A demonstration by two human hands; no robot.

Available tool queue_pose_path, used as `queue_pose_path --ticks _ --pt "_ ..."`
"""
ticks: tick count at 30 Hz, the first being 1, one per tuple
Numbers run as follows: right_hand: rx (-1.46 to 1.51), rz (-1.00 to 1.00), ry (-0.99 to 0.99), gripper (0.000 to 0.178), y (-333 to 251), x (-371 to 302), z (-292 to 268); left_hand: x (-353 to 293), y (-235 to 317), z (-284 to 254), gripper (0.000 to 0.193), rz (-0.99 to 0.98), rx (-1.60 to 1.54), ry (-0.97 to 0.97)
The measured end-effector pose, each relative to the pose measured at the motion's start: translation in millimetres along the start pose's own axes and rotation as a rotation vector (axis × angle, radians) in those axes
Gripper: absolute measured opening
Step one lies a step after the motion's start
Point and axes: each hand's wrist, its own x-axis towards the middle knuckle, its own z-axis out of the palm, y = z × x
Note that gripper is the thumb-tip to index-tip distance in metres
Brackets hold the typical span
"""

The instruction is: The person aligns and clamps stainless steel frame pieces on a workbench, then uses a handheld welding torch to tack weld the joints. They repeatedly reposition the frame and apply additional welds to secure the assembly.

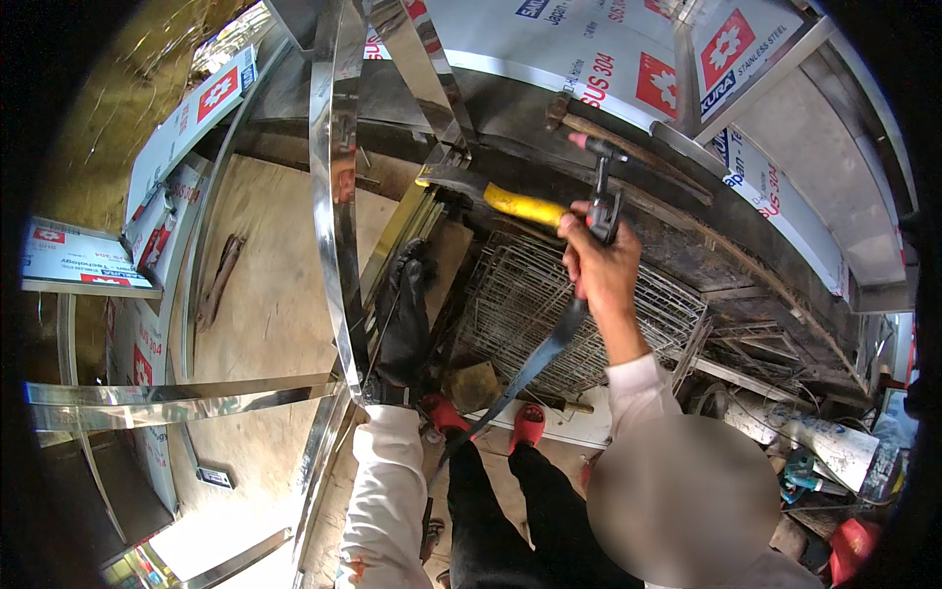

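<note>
Noted pale plywood board [285,226], washed out by glare toward near edge. Found brown, stick-like pieces [221,280] lying together near left edge, toward far corner. Found small flat rectangular piece [214,478] farther down same edge; too small to identify. Noted dark ledge [500,103], bearing hammer [667,174] laid lengthwise, head toward left end. Noted pale floor [496,456], bearing red slippers [527,427], worn.

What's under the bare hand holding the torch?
Below the right hand, which grips the torch, a metal wire rack shows. The hand and the hose cover parts of it, so what lies right behind them can't be seen.
</note>
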Motion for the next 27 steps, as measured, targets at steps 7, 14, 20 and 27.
queue_pose_path --ticks 7,14,20,27 --pt "0.004 -0.003 0.113 0.025 -1 62 16 9 -2 0 0.034 -0.005 -0.011 -0.016" --pt "0.037 -0.098 0.126 0.027 1 91 21 29 -5 14 0.034 0.026 0.021 -0.059" --pt "-0.061 -0.010 0.170 0.030 13 39 16 41 -26 4 0.025 0.635 0.906 0.134" --pt "-0.055 0.045 0.047 0.024 30 -27 -9 63 -19 -5 0.035 0.563 0.928 0.132"
